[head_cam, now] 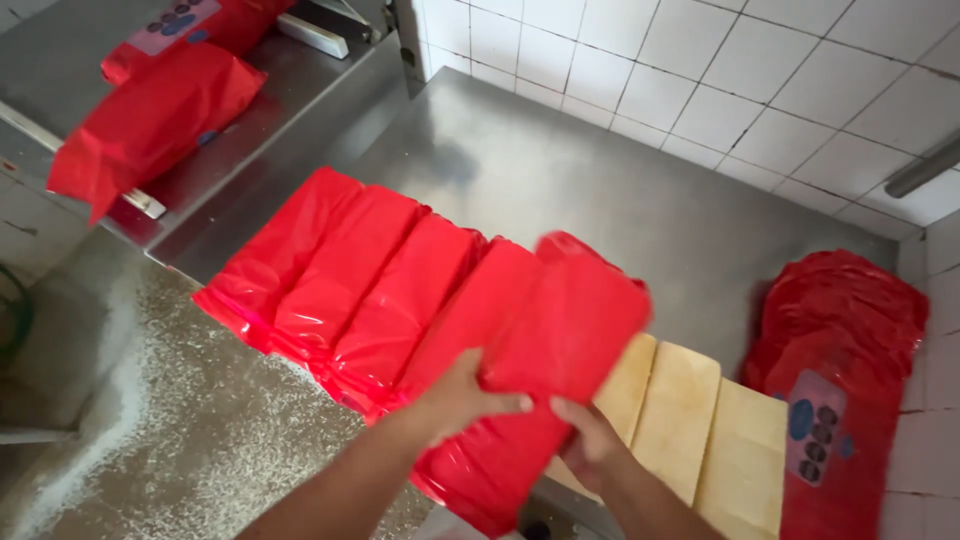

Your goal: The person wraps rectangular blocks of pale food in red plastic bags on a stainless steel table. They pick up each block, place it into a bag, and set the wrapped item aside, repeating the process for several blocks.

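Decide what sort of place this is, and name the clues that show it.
Probably a small bakery's packing area: both hands hold a red bagged loaf beside bare loaves on a steel table, with a stack of empty red bags and white-tiled walls.

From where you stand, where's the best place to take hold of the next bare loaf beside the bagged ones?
Probably by its near end: the bare loaf lies lengthwise, pressed against another loaf, so its long sides are blocked. Come from the table's front edge. Both hands, left hand and right hand, currently hold the red bagged loaf.
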